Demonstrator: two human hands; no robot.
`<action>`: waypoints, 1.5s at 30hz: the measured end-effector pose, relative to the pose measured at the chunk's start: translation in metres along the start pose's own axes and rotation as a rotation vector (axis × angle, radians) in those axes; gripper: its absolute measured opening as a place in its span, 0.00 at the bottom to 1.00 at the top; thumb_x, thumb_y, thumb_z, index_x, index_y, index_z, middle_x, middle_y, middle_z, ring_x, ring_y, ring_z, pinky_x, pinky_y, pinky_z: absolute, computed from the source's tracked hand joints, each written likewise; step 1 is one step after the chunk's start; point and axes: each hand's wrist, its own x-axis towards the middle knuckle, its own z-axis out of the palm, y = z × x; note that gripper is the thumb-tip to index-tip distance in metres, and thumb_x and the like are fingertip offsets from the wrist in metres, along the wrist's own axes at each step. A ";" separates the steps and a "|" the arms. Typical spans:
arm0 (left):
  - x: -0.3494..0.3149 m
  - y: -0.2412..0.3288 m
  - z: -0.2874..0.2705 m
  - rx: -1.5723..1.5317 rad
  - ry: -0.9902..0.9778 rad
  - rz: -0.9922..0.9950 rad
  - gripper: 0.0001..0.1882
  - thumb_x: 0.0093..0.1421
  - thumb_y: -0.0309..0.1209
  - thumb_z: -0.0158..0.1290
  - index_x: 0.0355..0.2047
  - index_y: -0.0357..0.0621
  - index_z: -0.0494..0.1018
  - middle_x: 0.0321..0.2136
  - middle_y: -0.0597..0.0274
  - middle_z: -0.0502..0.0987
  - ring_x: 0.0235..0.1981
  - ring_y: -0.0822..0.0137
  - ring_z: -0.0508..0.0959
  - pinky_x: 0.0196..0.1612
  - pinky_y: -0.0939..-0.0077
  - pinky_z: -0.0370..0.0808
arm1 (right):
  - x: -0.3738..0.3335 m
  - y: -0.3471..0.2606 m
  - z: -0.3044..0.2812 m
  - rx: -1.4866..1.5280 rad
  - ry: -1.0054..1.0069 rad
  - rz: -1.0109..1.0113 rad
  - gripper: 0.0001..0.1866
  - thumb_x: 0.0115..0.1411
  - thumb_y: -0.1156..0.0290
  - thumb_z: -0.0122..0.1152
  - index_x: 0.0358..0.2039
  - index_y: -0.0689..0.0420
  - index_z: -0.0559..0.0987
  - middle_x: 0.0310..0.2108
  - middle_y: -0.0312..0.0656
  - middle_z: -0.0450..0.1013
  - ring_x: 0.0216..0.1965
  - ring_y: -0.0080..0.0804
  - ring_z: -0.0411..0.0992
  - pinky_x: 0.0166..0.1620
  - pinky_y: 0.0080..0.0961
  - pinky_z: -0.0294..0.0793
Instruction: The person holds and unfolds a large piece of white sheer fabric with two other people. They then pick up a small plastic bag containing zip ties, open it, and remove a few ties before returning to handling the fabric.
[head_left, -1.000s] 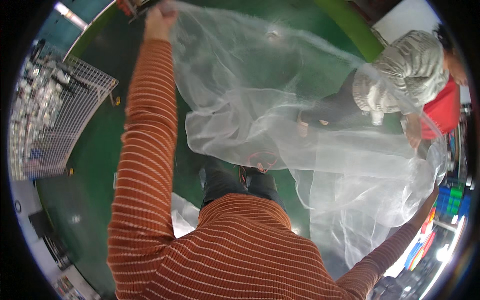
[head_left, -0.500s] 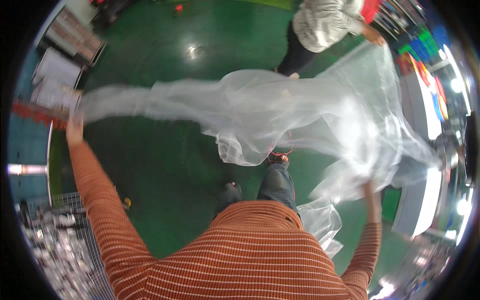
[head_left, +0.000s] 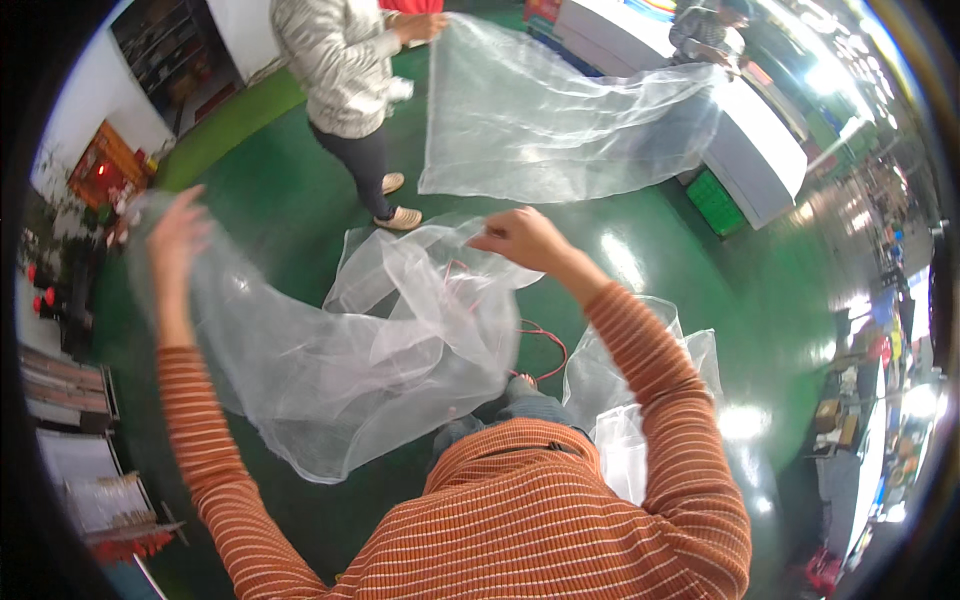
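A length of sheer white mesh fabric hangs in loose folds in front of me, draped low over the floor and close to my legs. My left hand, raised at the left and blurred, is at the fabric's upper left end, which appears caught in its fingers. With fingers closed, my right hand grips the fabric's other end, just ahead of my middle. Between the two hands the cloth sags into a deep curve. Bunched sheer fabric also lies by my right leg, partly behind my forearm.
A standing person and another person stretch a second sheer sheet between them. A long white table has a green crate beneath it. A red cord lies on the green floor.
My view has turned right. My hands were spread wide with the fabric stretched across; now they are closer together and the fabric sags. The co-workers' sheet now shows apart from mine.
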 end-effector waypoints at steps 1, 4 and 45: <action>-0.017 0.044 0.079 0.017 -0.189 0.140 0.17 0.59 0.35 0.41 0.45 0.48 0.71 0.40 0.58 0.74 0.38 0.71 0.75 0.39 0.74 0.72 | -0.002 -0.008 0.002 0.130 0.143 0.040 0.19 0.50 0.56 0.60 0.18 0.62 0.73 0.13 0.45 0.63 0.15 0.37 0.57 0.23 0.31 0.61; -0.089 0.107 0.208 -0.040 -0.644 0.287 0.16 0.55 0.34 0.51 0.43 0.43 0.72 0.34 0.61 0.76 0.35 0.70 0.74 0.39 0.77 0.70 | -0.007 -0.043 -0.013 0.386 0.398 0.074 0.17 0.51 0.61 0.61 0.18 0.63 0.73 0.09 0.38 0.58 0.14 0.22 0.53 0.19 0.23 0.57; -0.273 0.008 0.019 0.062 0.202 0.012 0.17 0.57 0.34 0.49 0.43 0.35 0.71 0.38 0.58 0.72 0.37 0.69 0.73 0.43 0.77 0.68 | -0.179 0.100 -0.099 0.839 0.244 0.129 0.13 0.47 0.86 0.52 0.32 0.59 0.79 0.28 0.34 0.74 0.33 0.19 0.69 0.40 0.18 0.69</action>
